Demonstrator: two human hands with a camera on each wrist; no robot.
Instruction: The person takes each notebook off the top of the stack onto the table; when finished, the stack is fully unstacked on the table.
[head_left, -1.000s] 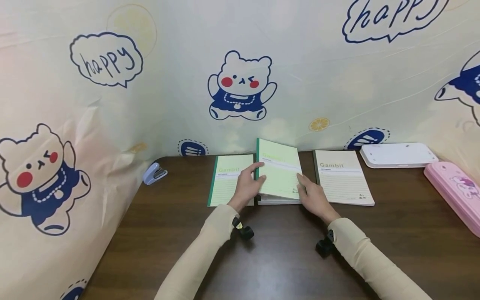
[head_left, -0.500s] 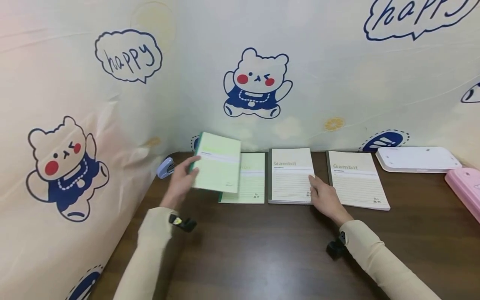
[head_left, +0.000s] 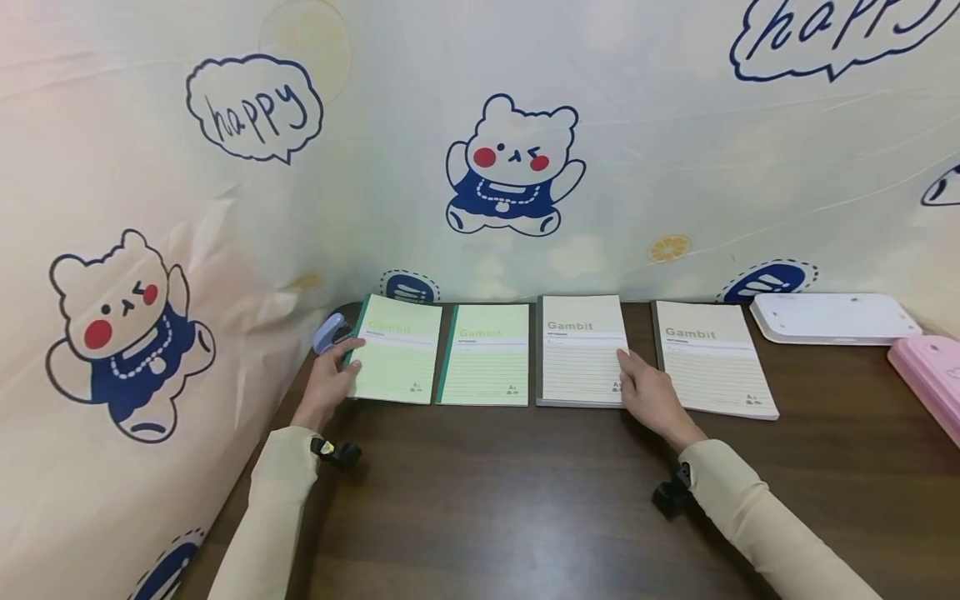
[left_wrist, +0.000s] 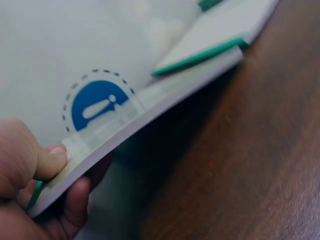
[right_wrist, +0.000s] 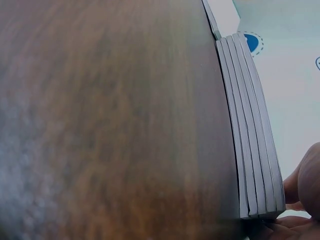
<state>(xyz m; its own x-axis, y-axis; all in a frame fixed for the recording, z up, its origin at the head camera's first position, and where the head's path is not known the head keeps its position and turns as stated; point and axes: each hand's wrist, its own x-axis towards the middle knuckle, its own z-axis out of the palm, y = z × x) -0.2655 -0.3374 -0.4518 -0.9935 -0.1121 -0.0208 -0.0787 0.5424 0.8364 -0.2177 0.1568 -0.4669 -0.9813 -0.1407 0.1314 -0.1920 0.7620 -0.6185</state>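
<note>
At the far left of the row, my left hand (head_left: 326, 383) grips a light green notebook (head_left: 393, 354) by its green spine edge. In the left wrist view the thumb lies on the cover and fingers curl beneath; this notebook (left_wrist: 135, 117) slants, its held end above the table. Beside it a second green notebook (head_left: 483, 358) lies flat. My right hand (head_left: 656, 396) holds the right edge of a stack of pale grey notebooks (head_left: 581, 354). The right wrist view shows the stack's page edges (right_wrist: 250, 135), with thumb and fingers around its near corner.
A single pale notebook (head_left: 712, 358) lies just right of the stack. Behind my left hand sits a blue stapler (head_left: 328, 333). A white case (head_left: 832, 319) and a pink case (head_left: 926, 375) lie at the right. A printed cloth (head_left: 615, 125) hangs behind the brown table (head_left: 487, 500).
My left hand has carried the green notebook off the grey stack, leftward past the other green notebook, and lowered it at the row's left end. The right hand stays at the stack's right edge.
</note>
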